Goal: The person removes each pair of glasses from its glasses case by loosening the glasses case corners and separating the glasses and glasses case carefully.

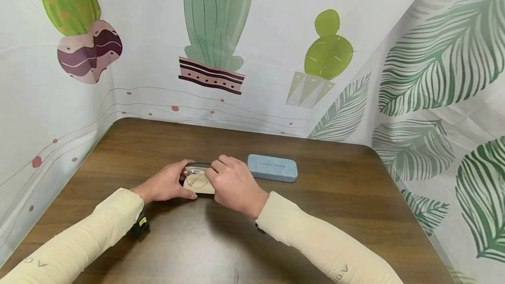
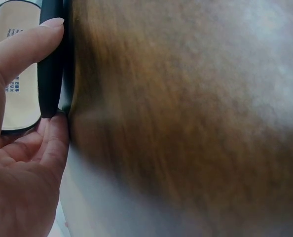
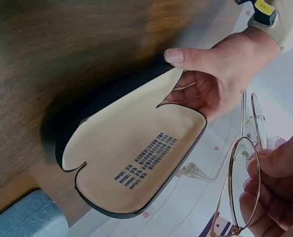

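An eyeglass case, black outside and cream inside with blue printed characters on one half of the lining, stands open near the middle of the table. My left hand grips its left end, thumb on the near edge and fingers round the far side; the left wrist view shows the thumb along the black rim. Between the thumb and fingers of my right hand, a pair of eyeglasses with thin gold-coloured rims is pinched. In the head view the glasses overlap the case's lining, and the right hand covers the case's right end.
A blue hard case with dark lettering lies shut on the brown wooden table, just right of my right hand. Behind the table hangs a white cloth printed with cacti and leaves.
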The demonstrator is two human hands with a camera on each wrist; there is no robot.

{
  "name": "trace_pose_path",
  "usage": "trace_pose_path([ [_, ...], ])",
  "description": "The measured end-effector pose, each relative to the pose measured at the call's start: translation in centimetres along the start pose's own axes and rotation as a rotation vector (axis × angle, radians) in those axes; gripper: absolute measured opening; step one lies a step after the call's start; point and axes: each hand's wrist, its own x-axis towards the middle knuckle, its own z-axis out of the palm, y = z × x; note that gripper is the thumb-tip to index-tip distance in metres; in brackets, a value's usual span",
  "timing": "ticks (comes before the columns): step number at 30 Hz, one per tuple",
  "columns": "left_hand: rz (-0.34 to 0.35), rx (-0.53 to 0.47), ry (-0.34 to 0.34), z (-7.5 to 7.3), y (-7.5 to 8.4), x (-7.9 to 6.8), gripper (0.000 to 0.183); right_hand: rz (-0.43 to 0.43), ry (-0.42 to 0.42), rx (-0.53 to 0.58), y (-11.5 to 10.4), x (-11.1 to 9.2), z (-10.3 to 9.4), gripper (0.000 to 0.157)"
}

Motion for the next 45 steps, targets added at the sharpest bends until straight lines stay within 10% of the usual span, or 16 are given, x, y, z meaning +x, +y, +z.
trace_pose_path([
  [45, 0.066, -0.035, 0.016, 0.2, -0.4, 0.0, 0.087, -0.068, -0.009, 0.042, -2.1, -0.9, -1.5, 0.015],
])
